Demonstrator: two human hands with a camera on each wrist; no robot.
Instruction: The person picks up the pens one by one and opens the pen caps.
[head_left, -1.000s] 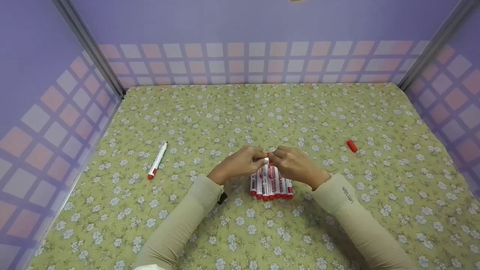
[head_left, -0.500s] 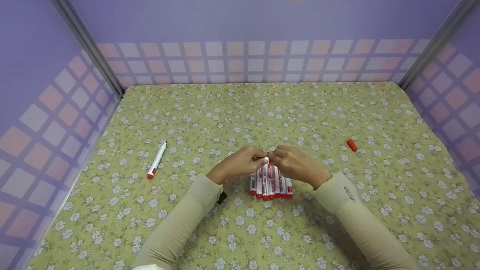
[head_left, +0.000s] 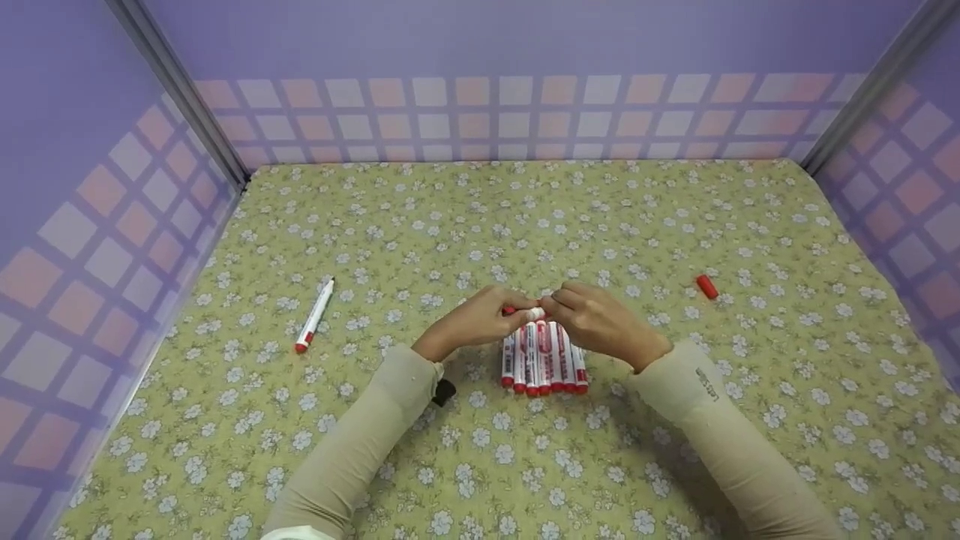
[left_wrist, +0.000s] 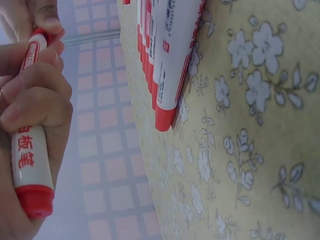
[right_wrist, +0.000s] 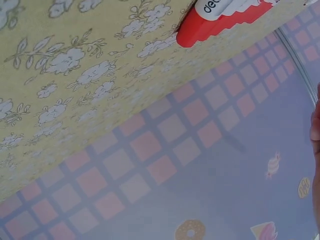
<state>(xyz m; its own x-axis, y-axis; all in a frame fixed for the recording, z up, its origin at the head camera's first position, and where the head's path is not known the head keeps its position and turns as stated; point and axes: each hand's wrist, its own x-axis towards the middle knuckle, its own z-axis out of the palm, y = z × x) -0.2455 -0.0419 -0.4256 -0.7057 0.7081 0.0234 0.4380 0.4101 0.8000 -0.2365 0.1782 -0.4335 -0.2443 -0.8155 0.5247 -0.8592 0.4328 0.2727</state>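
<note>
My left hand (head_left: 480, 319) grips a white whiteboard marker (left_wrist: 31, 157) with red lettering, its fingers curled round the barrel. The red butt end sticks out below the palm in the left wrist view. At the other end, my right hand (head_left: 596, 321) pinches the red cap (left_wrist: 43, 34) with finger and thumb, so most of that cap is hidden. Both hands meet just beyond a row of several red-and-white markers (head_left: 544, 358), which lie side by side with red ends toward me. Only an edge of the right hand enters the right wrist view.
An uncapped white marker (head_left: 316, 315) lies at the left, dark tip pointing away. A loose red cap (head_left: 706, 286) lies at the right on the floral tablecloth (head_left: 480, 465). Purple checked walls (head_left: 517, 112) enclose the back and sides.
The hands have moved slightly apart and up, and more of the held marker's white barrel and a red end now show between them. The row, loose marker and loose cap stay put.
</note>
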